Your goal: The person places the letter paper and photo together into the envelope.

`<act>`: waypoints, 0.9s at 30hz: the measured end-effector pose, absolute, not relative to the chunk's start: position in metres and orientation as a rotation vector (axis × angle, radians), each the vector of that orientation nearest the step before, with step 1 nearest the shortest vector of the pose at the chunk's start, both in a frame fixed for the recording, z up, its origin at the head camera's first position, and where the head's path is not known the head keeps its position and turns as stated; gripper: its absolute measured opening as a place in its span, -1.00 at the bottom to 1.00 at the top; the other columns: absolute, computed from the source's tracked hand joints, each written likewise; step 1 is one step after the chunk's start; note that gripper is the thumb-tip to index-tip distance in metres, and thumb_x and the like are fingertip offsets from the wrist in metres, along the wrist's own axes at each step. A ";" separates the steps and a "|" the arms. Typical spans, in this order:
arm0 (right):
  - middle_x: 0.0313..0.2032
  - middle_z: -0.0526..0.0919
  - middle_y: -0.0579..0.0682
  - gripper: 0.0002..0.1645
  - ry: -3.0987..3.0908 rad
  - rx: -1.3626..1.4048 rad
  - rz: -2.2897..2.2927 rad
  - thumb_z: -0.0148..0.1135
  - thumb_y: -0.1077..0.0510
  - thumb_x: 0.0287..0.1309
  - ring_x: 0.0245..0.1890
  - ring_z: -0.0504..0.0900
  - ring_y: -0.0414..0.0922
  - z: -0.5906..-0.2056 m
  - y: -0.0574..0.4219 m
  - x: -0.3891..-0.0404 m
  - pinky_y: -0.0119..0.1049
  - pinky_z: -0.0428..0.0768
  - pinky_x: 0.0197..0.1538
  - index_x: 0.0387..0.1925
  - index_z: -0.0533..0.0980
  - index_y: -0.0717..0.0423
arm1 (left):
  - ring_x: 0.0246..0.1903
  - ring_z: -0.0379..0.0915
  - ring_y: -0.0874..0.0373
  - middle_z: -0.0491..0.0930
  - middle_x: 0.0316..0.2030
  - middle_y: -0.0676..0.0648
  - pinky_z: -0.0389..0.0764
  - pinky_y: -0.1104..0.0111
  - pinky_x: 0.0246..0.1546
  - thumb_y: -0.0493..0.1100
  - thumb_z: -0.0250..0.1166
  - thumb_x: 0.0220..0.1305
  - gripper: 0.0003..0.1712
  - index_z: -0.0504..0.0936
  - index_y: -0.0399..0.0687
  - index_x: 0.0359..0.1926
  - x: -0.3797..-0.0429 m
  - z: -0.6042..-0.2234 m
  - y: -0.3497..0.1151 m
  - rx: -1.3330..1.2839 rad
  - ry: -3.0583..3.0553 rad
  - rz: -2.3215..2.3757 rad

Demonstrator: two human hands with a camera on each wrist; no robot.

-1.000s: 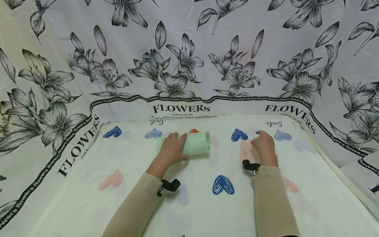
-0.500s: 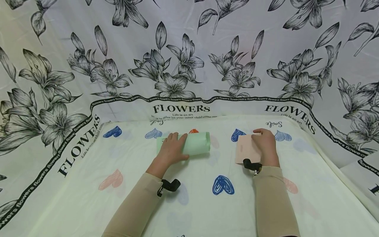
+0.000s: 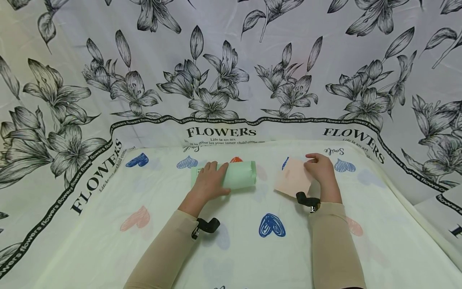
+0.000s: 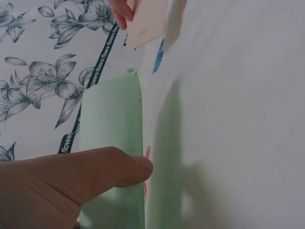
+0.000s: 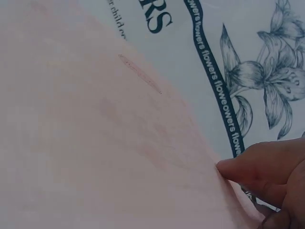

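A light green packet (image 3: 240,175) with a smooth face and a small printed label lies on the heart-print cloth (image 3: 238,249). My left hand (image 3: 211,182) holds it across its left part, fingers over the far side. In the left wrist view the thumb (image 4: 121,167) lies along the packet's (image 4: 112,114) near side; the other fingers are mostly hidden. To the right, my right hand (image 3: 321,172) pinches the right edge of a thin pale pink sheet (image 3: 294,178), which hangs tilted. The right wrist view shows a narrow slit-like mark on the sheet (image 5: 119,133) and the pinching hand (image 5: 267,176).
Behind the cloth rises a white curtain (image 3: 231,32) printed with black lilies and a dark band of lettering (image 3: 306,120). A black wrist-worn camera (image 3: 208,226) sits on the left wrist and another black camera (image 3: 306,200) on the right.
The pink sheet has come out from beside the right hand, swung to the left and tilted. My right hand has risen slightly. The left hand and green packet stay put.
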State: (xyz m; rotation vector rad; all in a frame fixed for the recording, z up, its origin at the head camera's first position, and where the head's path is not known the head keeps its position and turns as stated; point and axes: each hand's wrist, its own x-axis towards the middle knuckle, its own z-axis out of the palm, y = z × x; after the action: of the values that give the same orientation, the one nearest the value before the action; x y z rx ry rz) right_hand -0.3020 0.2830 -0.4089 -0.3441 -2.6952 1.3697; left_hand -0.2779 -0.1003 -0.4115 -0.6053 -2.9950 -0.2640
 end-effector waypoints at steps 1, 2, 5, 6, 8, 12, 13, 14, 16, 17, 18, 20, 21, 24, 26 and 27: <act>0.11 0.53 0.29 -0.39 -2.692 -0.336 1.376 0.12 0.19 0.31 0.01 0.51 0.16 -0.408 0.283 -0.302 -0.06 0.58 0.00 0.37 0.44 0.23 | 0.34 0.19 -0.29 0.29 0.35 -0.37 0.32 -0.16 0.34 0.15 0.52 0.10 0.08 0.25 -0.08 0.55 -0.278 -0.411 -0.100 -0.606 -2.995 -0.264; 0.08 0.53 0.28 -0.38 -2.688 -0.330 1.381 0.11 0.21 0.29 -0.03 0.50 0.13 -0.407 0.282 -0.302 -0.13 0.59 -0.07 0.37 0.44 0.24 | 0.34 0.19 -0.29 0.29 0.35 -0.37 0.32 -0.16 0.34 0.15 0.52 0.10 0.08 0.25 -0.08 0.55 -0.278 -0.411 -0.101 -0.606 -2.995 -0.265; 0.09 0.50 0.27 -0.36 -2.679 -0.334 1.410 0.05 0.22 0.26 -0.05 0.48 0.08 -0.405 0.280 -0.301 -0.28 0.59 -0.20 0.38 0.44 0.25 | 0.34 0.19 -0.29 0.29 0.35 -0.37 0.32 -0.16 0.34 0.15 0.52 0.10 0.07 0.26 -0.08 0.54 -0.278 -0.412 -0.101 -0.607 -2.993 -0.271; 0.12 0.50 0.29 -0.35 -2.677 -0.341 1.433 0.04 0.21 0.28 -0.04 0.50 0.09 -0.404 0.280 -0.301 -0.30 0.61 -0.21 0.39 0.43 0.26 | 0.34 0.19 -0.29 0.29 0.34 -0.37 0.32 -0.16 0.34 0.15 0.52 0.10 0.07 0.26 -0.08 0.54 -0.278 -0.412 -0.101 -0.607 -2.993 -0.274; 0.20 0.48 0.34 -0.36 -2.672 -0.367 1.472 0.00 0.17 0.33 0.03 0.53 0.12 -0.402 0.278 -0.300 -0.27 0.65 -0.16 0.41 0.40 0.29 | 0.34 0.19 -0.29 0.29 0.34 -0.36 0.32 -0.16 0.34 0.15 0.52 0.09 0.07 0.27 -0.08 0.54 -0.278 -0.413 -0.101 -0.605 -2.991 -0.274; 0.32 0.42 0.41 -0.33 -2.663 -0.425 1.540 -0.08 0.10 0.43 0.16 0.55 0.20 -0.402 0.278 -0.300 -0.06 0.66 0.08 0.44 0.31 0.39 | 0.33 0.19 -0.29 0.30 0.34 -0.36 0.32 -0.16 0.34 0.15 0.52 0.09 0.07 0.27 -0.08 0.54 -0.278 -0.413 -0.101 -0.604 -2.988 -0.274; 0.32 0.41 0.42 -0.32 -2.665 -0.438 1.543 -0.10 0.09 0.44 0.18 0.54 0.22 -0.401 0.278 -0.300 -0.01 0.63 0.13 0.44 0.29 0.41 | 0.33 0.20 -0.29 0.30 0.34 -0.36 0.32 -0.16 0.34 0.15 0.53 0.09 0.08 0.27 -0.08 0.54 -0.278 -0.413 -0.101 -0.604 -2.987 -0.273; 0.32 0.40 0.43 -0.31 -2.666 -0.446 1.544 -0.11 0.08 0.45 0.19 0.53 0.23 -0.401 0.278 -0.300 0.02 0.60 0.17 0.44 0.28 0.43 | 0.33 0.20 -0.29 0.30 0.34 -0.36 0.32 -0.16 0.34 0.15 0.53 0.08 0.08 0.27 -0.08 0.54 -0.278 -0.413 -0.101 -0.603 -2.986 -0.272; 0.31 0.40 0.44 -0.31 -2.668 -0.457 1.535 -0.13 0.07 0.45 0.19 0.51 0.24 -0.401 0.278 -0.300 0.08 0.56 0.21 0.43 0.27 0.44 | 0.33 0.20 -0.29 0.30 0.33 -0.36 0.32 -0.15 0.34 0.16 0.53 0.08 0.08 0.27 -0.08 0.54 -0.278 -0.413 -0.102 -0.603 -2.985 -0.272; 0.31 0.40 0.43 -0.31 -2.672 -0.460 1.525 -0.13 0.07 0.45 0.18 0.50 0.23 -0.401 0.278 -0.299 0.08 0.55 0.21 0.43 0.28 0.44 | 0.33 0.20 -0.29 0.30 0.33 -0.36 0.33 -0.15 0.34 0.16 0.53 0.08 0.08 0.27 -0.07 0.54 -0.278 -0.413 -0.102 -0.603 -2.985 -0.271; 0.30 0.40 0.43 -0.32 -2.672 -0.462 1.520 -0.13 0.07 0.45 0.17 0.50 0.23 -0.401 0.278 -0.299 0.08 0.55 0.19 0.42 0.29 0.44 | 0.33 0.20 -0.29 0.30 0.33 -0.37 0.33 -0.15 0.33 0.16 0.53 0.08 0.08 0.27 -0.08 0.54 -0.278 -0.413 -0.102 -0.604 -2.984 -0.271; 0.28 0.42 0.42 -0.34 -2.668 -0.468 1.515 -0.12 0.06 0.44 0.13 0.51 0.21 -0.401 0.277 -0.299 0.04 0.57 0.14 0.40 0.32 0.42 | 0.32 0.20 -0.29 0.30 0.33 -0.37 0.33 -0.15 0.33 0.17 0.53 0.08 0.09 0.26 -0.08 0.54 -0.279 -0.413 -0.102 -0.604 -2.983 -0.272; 0.27 0.42 0.41 -0.35 -2.669 -0.471 1.510 -0.11 0.06 0.44 0.11 0.51 0.19 -0.401 0.278 -0.299 0.01 0.58 0.10 0.38 0.34 0.41 | 0.32 0.20 -0.28 0.30 0.33 -0.36 0.33 -0.15 0.33 0.17 0.54 0.08 0.09 0.26 -0.08 0.54 -0.279 -0.413 -0.102 -0.604 -2.982 -0.271; 0.24 0.44 0.39 -0.37 -2.673 -0.476 1.507 -0.09 0.06 0.44 0.06 0.51 0.15 -0.401 0.278 -0.299 -0.09 0.60 -0.02 0.35 0.36 0.42 | 0.32 0.20 -0.28 0.30 0.33 -0.36 0.33 -0.15 0.33 0.18 0.54 0.08 0.10 0.26 -0.08 0.54 -0.279 -0.413 -0.102 -0.604 -2.981 -0.267; 0.24 0.43 0.38 -0.37 -2.685 -0.476 1.506 -0.08 0.07 0.43 0.04 0.51 0.14 -0.401 0.279 -0.299 -0.12 0.60 -0.05 0.35 0.35 0.42 | 0.32 0.20 -0.28 0.30 0.33 -0.36 0.33 -0.15 0.33 0.18 0.53 0.08 0.09 0.26 -0.07 0.54 -0.279 -0.413 -0.103 -0.604 -2.981 -0.262; 0.24 0.43 0.39 -0.36 -2.692 -0.472 1.507 -0.08 0.08 0.43 0.04 0.51 0.14 -0.401 0.279 -0.300 -0.12 0.60 -0.05 0.36 0.34 0.42 | 0.33 0.20 -0.28 0.30 0.33 -0.36 0.33 -0.15 0.34 0.18 0.53 0.09 0.10 0.25 -0.07 0.54 -0.280 -0.413 -0.103 -0.603 -2.984 -0.260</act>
State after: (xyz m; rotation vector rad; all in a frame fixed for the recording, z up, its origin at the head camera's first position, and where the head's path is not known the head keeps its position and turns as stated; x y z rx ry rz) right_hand -0.2999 0.2790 -0.4007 -0.4719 -2.6922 1.5069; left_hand -0.2796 -0.1026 -0.4126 -0.6027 -2.9838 -0.2600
